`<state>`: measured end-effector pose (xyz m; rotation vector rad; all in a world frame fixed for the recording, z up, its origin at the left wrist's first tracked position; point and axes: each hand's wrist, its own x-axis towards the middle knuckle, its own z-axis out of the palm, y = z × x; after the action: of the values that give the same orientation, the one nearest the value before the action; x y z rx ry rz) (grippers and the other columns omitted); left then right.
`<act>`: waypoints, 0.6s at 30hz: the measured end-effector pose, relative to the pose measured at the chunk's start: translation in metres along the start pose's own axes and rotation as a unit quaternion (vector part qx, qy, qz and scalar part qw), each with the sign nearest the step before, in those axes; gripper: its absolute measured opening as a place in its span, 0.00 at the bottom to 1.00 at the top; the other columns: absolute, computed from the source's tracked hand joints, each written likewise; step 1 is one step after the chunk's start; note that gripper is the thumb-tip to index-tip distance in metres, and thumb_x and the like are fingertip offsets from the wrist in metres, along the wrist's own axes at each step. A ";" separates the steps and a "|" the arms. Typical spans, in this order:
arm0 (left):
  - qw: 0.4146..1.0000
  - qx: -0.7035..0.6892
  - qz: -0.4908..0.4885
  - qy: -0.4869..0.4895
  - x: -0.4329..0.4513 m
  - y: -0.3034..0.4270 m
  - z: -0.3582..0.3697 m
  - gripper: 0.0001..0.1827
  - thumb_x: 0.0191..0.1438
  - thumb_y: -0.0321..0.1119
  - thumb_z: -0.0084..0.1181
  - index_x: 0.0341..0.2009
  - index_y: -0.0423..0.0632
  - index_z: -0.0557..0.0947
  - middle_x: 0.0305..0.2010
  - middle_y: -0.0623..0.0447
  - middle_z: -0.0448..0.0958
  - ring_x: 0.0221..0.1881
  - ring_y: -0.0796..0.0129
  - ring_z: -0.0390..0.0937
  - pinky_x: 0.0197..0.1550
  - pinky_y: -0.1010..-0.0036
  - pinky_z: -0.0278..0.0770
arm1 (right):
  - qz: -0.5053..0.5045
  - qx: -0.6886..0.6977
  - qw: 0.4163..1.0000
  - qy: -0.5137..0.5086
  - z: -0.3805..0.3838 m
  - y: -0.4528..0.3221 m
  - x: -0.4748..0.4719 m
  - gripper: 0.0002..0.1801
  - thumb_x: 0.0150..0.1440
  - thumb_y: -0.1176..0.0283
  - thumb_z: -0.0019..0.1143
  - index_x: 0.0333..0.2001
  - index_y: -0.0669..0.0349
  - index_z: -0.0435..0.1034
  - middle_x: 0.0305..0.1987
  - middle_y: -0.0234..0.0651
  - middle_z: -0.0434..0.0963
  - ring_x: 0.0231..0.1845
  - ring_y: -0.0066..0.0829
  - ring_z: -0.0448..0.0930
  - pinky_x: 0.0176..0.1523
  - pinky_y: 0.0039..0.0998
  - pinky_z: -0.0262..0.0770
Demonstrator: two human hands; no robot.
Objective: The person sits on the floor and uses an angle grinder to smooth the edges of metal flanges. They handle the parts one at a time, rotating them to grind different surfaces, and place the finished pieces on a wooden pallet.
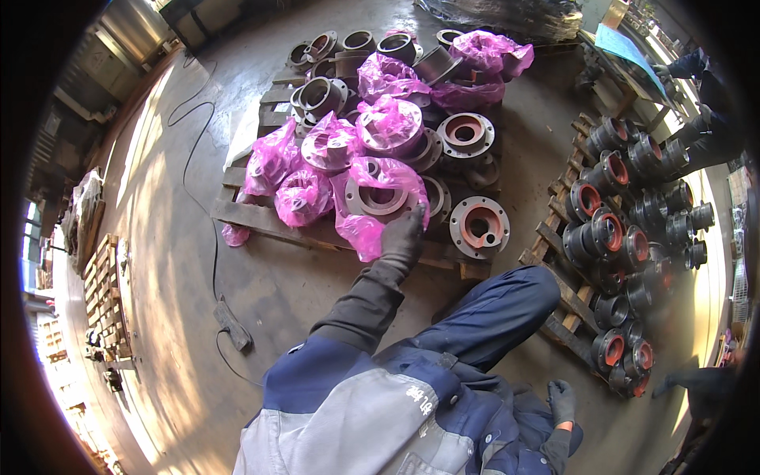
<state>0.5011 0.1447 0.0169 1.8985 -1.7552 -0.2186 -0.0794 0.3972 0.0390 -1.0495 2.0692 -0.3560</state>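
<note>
My left hand (pixel 405 234), in a dark glove, grips the near right edge of a round metal flanged part (pixel 380 208) partly wrapped in a pink plastic bag (pixel 362 234). The part rests at the near edge of a wooden pallet (pixel 267 219). Just right of it stands a bare flanged casting (pixel 480 228) with a red inner face. Several more bagged and bare metal flanged castings crowd the pallet. My right hand (pixel 561 402), also gloved, is low beside my right leg, with its fingers curled and no object visible in it.
A second pallet (pixel 552 240) on the right carries several black flanged castings (pixel 605 231). A co-worker's gloved hand (pixel 705 113) is beyond it. A black cable (pixel 189 160) runs over the floor on the left to a power strip (pixel 233 323). Stacked pallets (pixel 107 297) stand far left.
</note>
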 end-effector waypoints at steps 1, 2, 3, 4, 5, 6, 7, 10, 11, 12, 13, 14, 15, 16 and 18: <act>1.000 -0.016 0.025 -0.001 0.005 0.005 0.003 0.21 0.60 0.31 0.51 0.58 0.52 0.76 0.43 0.43 0.81 0.41 0.43 0.82 0.41 0.49 0.79 | 0.008 0.002 1.000 -0.009 0.000 0.001 0.001 0.17 0.62 0.67 0.65 0.48 0.71 0.77 0.28 0.34 0.81 0.23 0.20 0.77 0.29 0.26 0.72; 0.998 -0.033 0.050 -0.001 0.010 0.010 0.006 0.21 0.60 0.30 0.51 0.58 0.52 0.76 0.43 0.43 0.81 0.42 0.43 0.81 0.41 0.50 0.79 | 0.022 0.008 1.000 -0.014 0.000 0.001 0.001 0.17 0.62 0.67 0.65 0.48 0.71 0.77 0.29 0.34 0.82 0.24 0.20 0.77 0.29 0.26 0.72; 0.996 -0.050 0.076 -0.001 0.015 0.016 0.007 0.21 0.60 0.30 0.51 0.58 0.52 0.76 0.43 0.43 0.81 0.42 0.43 0.81 0.41 0.50 0.79 | 0.011 0.002 1.000 -0.018 0.000 0.001 0.002 0.17 0.62 0.67 0.65 0.49 0.71 0.77 0.30 0.33 0.81 0.24 0.20 0.76 0.29 0.25 0.73; 0.996 -0.042 0.069 -0.041 0.021 0.022 0.007 0.25 0.57 0.32 0.57 0.61 0.53 0.76 0.46 0.44 0.81 0.44 0.43 0.80 0.45 0.50 0.78 | 0.008 0.001 1.000 -0.019 0.001 0.002 0.002 0.18 0.63 0.67 0.64 0.49 0.71 0.77 0.31 0.33 0.81 0.24 0.19 0.76 0.29 0.24 0.73; 0.995 -0.058 0.075 -0.034 0.023 0.027 0.005 0.25 0.56 0.33 0.58 0.60 0.53 0.77 0.47 0.44 0.81 0.46 0.44 0.80 0.47 0.51 0.78 | 0.019 0.003 0.999 -0.027 0.002 0.002 0.003 0.18 0.64 0.67 0.64 0.50 0.71 0.76 0.31 0.32 0.80 0.24 0.18 0.75 0.28 0.24 0.73; 0.994 -0.064 0.077 -0.040 0.024 0.032 0.003 0.25 0.56 0.34 0.60 0.60 0.52 0.77 0.48 0.43 0.81 0.47 0.45 0.80 0.49 0.51 0.77 | 0.002 0.002 1.000 -0.021 0.002 0.003 0.003 0.18 0.64 0.67 0.64 0.50 0.71 0.76 0.31 0.32 0.80 0.23 0.18 0.75 0.28 0.24 0.73; 0.993 -0.069 0.079 -0.045 0.025 0.036 -0.001 0.25 0.56 0.36 0.61 0.59 0.51 0.78 0.49 0.43 0.81 0.49 0.45 0.79 0.51 0.52 0.77 | -0.002 0.004 1.000 -0.022 0.004 0.004 0.003 0.18 0.64 0.67 0.65 0.50 0.72 0.76 0.31 0.32 0.80 0.23 0.18 0.75 0.28 0.24 0.72; 0.993 -0.071 0.087 -0.038 0.013 0.035 -0.018 0.23 0.57 0.43 0.61 0.56 0.53 0.79 0.49 0.46 0.81 0.54 0.49 0.77 0.58 0.53 0.73 | -0.002 0.010 1.000 -0.019 0.009 0.009 0.003 0.19 0.63 0.67 0.65 0.51 0.72 0.76 0.30 0.33 0.80 0.23 0.19 0.75 0.29 0.24 0.73; 0.995 -0.053 0.084 0.005 0.010 0.031 -0.024 0.23 0.56 0.42 0.63 0.56 0.51 0.80 0.49 0.46 0.81 0.54 0.47 0.77 0.58 0.53 0.73 | 0.002 0.023 0.999 -0.022 0.010 0.010 0.003 0.19 0.63 0.67 0.65 0.51 0.73 0.76 0.30 0.33 0.80 0.24 0.19 0.76 0.29 0.24 0.73; 0.995 -0.035 0.082 0.045 0.006 0.025 -0.030 0.23 0.55 0.41 0.64 0.55 0.50 0.80 0.50 0.45 0.81 0.54 0.46 0.77 0.58 0.53 0.73 | -0.005 -0.002 1.000 -0.013 0.011 0.012 0.003 0.20 0.62 0.66 0.66 0.51 0.72 0.76 0.33 0.35 0.82 0.26 0.20 0.78 0.31 0.25 0.75; 0.992 -0.017 0.084 0.096 0.003 0.018 -0.035 0.24 0.54 0.40 0.66 0.54 0.48 0.81 0.50 0.45 0.81 0.53 0.45 0.77 0.58 0.53 0.73 | -0.010 -0.017 1.000 -0.010 0.012 0.012 0.004 0.21 0.62 0.65 0.66 0.51 0.72 0.77 0.35 0.37 0.84 0.29 0.21 0.79 0.33 0.25 0.76; 0.994 -0.018 0.054 0.090 0.000 0.011 -0.039 0.23 0.54 0.41 0.67 0.54 0.48 0.81 0.51 0.45 0.81 0.55 0.45 0.76 0.59 0.53 0.72 | -0.015 -0.033 0.999 -0.007 0.012 0.012 0.004 0.22 0.61 0.64 0.67 0.51 0.71 0.77 0.38 0.39 0.85 0.32 0.21 0.81 0.36 0.26 0.78; 0.995 0.001 0.043 0.094 -0.003 0.003 -0.043 0.23 0.54 0.41 0.67 0.53 0.48 0.81 0.52 0.45 0.81 0.56 0.46 0.76 0.60 0.53 0.72 | -0.008 -0.031 0.999 -0.011 0.012 0.011 0.004 0.22 0.61 0.64 0.67 0.51 0.71 0.77 0.38 0.40 0.85 0.32 0.22 0.82 0.36 0.26 0.78; 0.992 0.021 0.039 0.114 -0.005 -0.005 -0.046 0.23 0.53 0.42 0.68 0.53 0.48 0.81 0.52 0.45 0.80 0.57 0.46 0.76 0.60 0.53 0.71 | -0.001 -0.029 0.999 -0.016 0.011 0.009 0.004 0.22 0.60 0.64 0.67 0.51 0.71 0.77 0.38 0.40 0.86 0.32 0.22 0.82 0.36 0.26 0.78; 0.990 0.040 0.025 0.135 -0.008 -0.021 -0.052 0.27 0.52 0.42 0.70 0.55 0.47 0.79 0.56 0.45 0.79 0.60 0.46 0.75 0.63 0.53 0.69 | 0.013 -0.027 0.999 -0.022 0.009 0.004 0.003 0.22 0.60 0.64 0.67 0.51 0.72 0.77 0.39 0.41 0.86 0.33 0.23 0.82 0.36 0.26 0.79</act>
<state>0.5425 0.1672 0.0483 1.8383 -1.6464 0.1235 -0.0756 0.3982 0.0296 -1.0530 2.0600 -0.2632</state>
